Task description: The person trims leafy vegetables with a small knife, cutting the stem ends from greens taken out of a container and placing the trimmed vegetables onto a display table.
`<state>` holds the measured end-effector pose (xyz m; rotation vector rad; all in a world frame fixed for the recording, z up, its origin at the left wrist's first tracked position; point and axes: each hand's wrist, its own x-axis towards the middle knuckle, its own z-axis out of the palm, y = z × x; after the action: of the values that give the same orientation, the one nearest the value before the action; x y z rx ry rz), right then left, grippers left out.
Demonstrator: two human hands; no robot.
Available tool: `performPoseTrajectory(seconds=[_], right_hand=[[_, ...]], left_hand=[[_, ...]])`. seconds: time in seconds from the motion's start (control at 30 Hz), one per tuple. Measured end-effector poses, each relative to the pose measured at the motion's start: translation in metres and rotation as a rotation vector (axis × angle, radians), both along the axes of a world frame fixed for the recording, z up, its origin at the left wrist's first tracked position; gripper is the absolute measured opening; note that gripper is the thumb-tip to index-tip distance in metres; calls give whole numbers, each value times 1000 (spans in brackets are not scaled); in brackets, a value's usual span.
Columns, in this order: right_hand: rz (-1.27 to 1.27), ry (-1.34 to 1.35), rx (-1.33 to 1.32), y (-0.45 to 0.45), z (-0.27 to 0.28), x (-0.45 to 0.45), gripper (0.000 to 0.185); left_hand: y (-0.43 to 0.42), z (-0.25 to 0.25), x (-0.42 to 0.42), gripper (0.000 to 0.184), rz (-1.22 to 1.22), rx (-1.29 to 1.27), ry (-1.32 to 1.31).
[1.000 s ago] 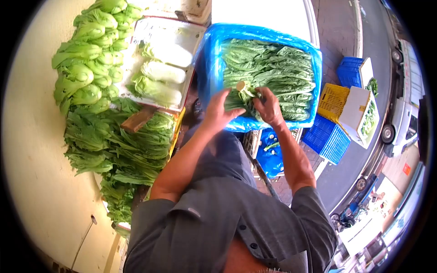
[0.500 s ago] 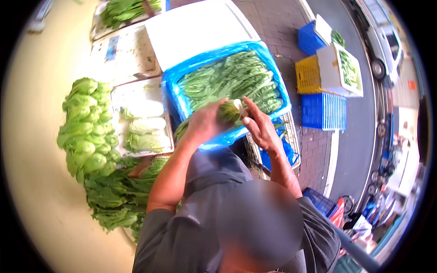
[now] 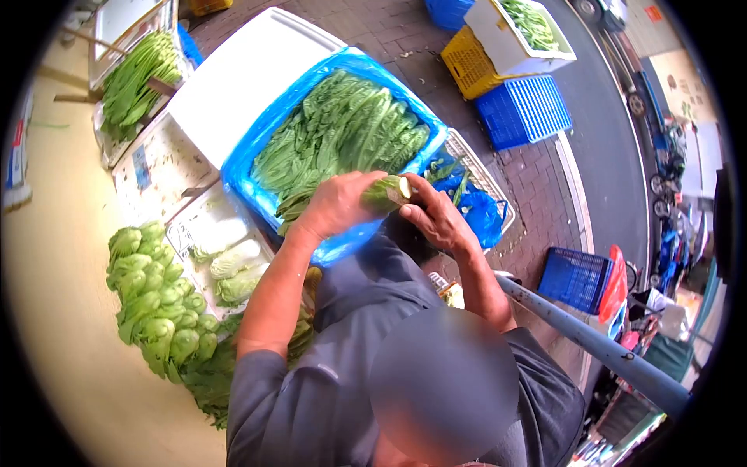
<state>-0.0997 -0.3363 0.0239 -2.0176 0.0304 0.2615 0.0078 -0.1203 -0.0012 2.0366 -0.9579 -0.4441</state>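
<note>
My left hand (image 3: 336, 206) is closed around a head of leafy green lettuce (image 3: 381, 194), its pale cut stem end pointing right. My right hand (image 3: 442, 220) is beside that end, fingers curled and fingertips close to the stem; whether they hold anything is hidden. Just beyond both hands sits a box lined with blue plastic (image 3: 243, 148), filled with layered long green lettuce (image 3: 342, 128). Some leaves trail below my left wrist, over the box's near edge.
A white lid (image 3: 249, 66) adjoins the box. At left are white cabbages (image 3: 236, 259), pale green heads (image 3: 159, 300) and leafy greens (image 3: 140, 86). Right of the box, a crate holds blue plastic (image 3: 478, 210). Blue crates (image 3: 525, 113) and a metal pole (image 3: 599, 342) stand farther right.
The view has turned, so the box and crates appear shifted left and upward. My left hand keeps hold of the lettuce head; my right hand stays close to its stem end.
</note>
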Motion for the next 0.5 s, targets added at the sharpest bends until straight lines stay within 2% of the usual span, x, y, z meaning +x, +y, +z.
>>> performPoseTrajectory(seconds=[0.03, 0.13, 0.3, 0.4, 0.5], right_hand=[[-31, 7, 12, -5, -4, -6, 53], [-114, 79, 41, -17, -8, -21, 50], [-178, 58, 109, -28, -13, -37, 41], [-296, 169, 310, -32, -19, -50, 42], [-362, 97, 340, -36, -35, -62, 42]], left_hand=[[-7, -1, 0, 63, -25, 3, 12], [-22, -5, 0, 63, -119, -70, 266], [-39, -11, -1, 63, -212, -36, 295], [-50, -14, -1, 63, -252, -30, 293], [-58, -31, -9, 59, -254, -71, 378]])
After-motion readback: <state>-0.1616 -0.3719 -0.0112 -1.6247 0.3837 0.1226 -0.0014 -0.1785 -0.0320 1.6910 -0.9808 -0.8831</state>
